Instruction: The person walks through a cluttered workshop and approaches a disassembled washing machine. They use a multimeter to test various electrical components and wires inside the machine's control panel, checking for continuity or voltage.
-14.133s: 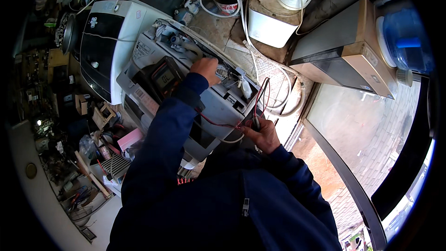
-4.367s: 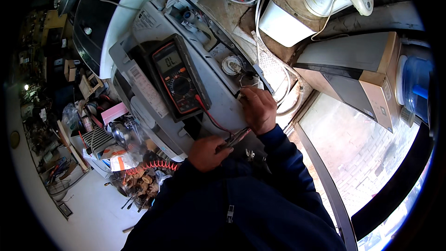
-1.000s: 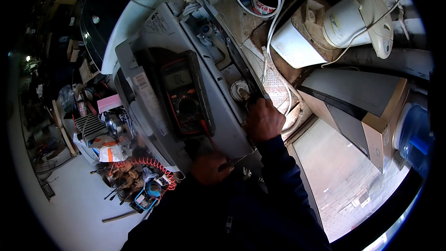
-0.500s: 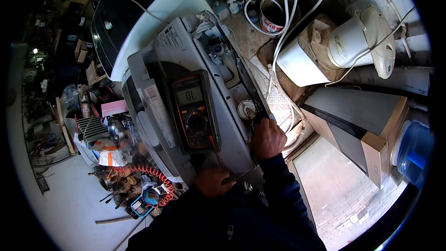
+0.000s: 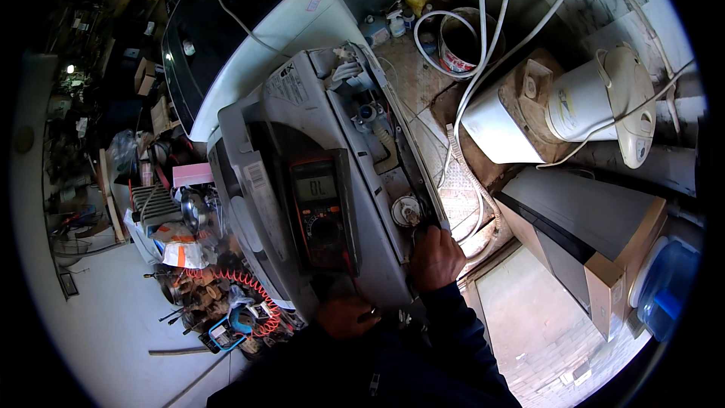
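Observation:
A black and orange multimeter with a lit display lies on the grey top of a washing machine. A red lead runs from its lower end toward my left hand, whose fingers are curled at the machine's near edge; what they hold is hidden. My right hand reaches into the open strip along the machine's right side, its fingers pinched together just below a round white part. Its fingertips are out of sight, so I cannot make out what it grips. A ribbed hose lies farther up that strip.
Beyond stands a white machine with a dark lid. To the right are looping white hoses, a paint bucket, a white water dispenser, a long carton and a blue water jug. Left, a red coiled hose lies among tools.
The whole view has shifted, so the machine and multimeter appear slightly lower and to the right. Both hands stay at about the same spots on the machine.

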{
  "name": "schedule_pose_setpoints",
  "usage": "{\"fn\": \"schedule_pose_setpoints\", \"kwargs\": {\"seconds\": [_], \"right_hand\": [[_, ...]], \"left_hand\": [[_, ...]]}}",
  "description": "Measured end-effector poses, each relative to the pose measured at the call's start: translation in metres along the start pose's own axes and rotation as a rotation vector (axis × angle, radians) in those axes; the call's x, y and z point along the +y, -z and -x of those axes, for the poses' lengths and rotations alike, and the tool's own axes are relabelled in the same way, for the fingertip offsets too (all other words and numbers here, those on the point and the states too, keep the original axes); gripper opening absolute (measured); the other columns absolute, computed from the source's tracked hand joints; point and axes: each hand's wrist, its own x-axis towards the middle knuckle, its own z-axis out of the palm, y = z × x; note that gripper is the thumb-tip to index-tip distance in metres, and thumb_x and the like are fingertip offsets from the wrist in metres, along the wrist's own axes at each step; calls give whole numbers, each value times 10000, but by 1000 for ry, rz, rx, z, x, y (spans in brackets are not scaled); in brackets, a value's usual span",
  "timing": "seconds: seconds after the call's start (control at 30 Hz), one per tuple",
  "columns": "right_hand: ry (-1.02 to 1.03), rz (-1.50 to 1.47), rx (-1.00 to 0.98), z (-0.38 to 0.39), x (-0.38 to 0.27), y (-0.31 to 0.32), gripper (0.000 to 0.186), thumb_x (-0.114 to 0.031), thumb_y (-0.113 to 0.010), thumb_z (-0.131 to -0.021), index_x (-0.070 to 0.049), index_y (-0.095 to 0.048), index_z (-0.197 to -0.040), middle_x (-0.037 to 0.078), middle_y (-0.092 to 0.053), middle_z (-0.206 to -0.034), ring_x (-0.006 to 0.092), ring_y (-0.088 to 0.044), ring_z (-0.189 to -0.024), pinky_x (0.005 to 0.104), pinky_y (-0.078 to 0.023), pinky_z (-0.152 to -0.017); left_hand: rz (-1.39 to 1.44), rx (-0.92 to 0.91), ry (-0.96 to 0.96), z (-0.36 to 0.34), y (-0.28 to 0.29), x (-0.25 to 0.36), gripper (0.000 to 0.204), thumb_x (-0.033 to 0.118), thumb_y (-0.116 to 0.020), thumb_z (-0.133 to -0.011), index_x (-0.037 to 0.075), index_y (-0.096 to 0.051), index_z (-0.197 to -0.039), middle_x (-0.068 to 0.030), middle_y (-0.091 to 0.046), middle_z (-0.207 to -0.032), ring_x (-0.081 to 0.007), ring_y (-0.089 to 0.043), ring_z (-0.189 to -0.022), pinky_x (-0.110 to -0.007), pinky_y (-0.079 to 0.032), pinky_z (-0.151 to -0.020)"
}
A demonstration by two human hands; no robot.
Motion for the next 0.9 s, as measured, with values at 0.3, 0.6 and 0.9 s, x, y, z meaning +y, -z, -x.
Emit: {"fn": "schedule_pose_setpoints", "kwargs": {"seconds": [0.3, 0.6, 0.9], "right_hand": [[-40, -16, -80, -3, -1, 5, 111, -132, -662, -830, -56, -610, -892, 134, -597, -740, 335, -592, -585, 441, -453, -503], [-58, -13, -84, -5, -3, 3, 131, -122, -672, -820, -48, -633, -920, 131, -611, -758, 338, -600, -610, 436, -455, -517], [-31, -36, -24, -9, -1, 2, 110, -116, -702, -781, -61, -614, -818, 104, -541, -670, 304, -556, -532, 411, -436, -470]], "left_hand": [[36, 63, 26, -1, -5, -3, 324, 423, -694, -855, 102, -726, -870, -112, -688, -856, -289, -683, -749, -387, -558, -648], [-13, 65, 17, 2, -12, -7, 325, 413, -711, -844, 89, -726, -860, -101, -698, -880, -272, -689, -739, -367, -561, -618], [-11, 91, -43, 4, -16, -10, 306, 379, -746, -815, 78, -719, -857, -109, -697, -880, -264, -687, -744, -361, -560, -608]]}}
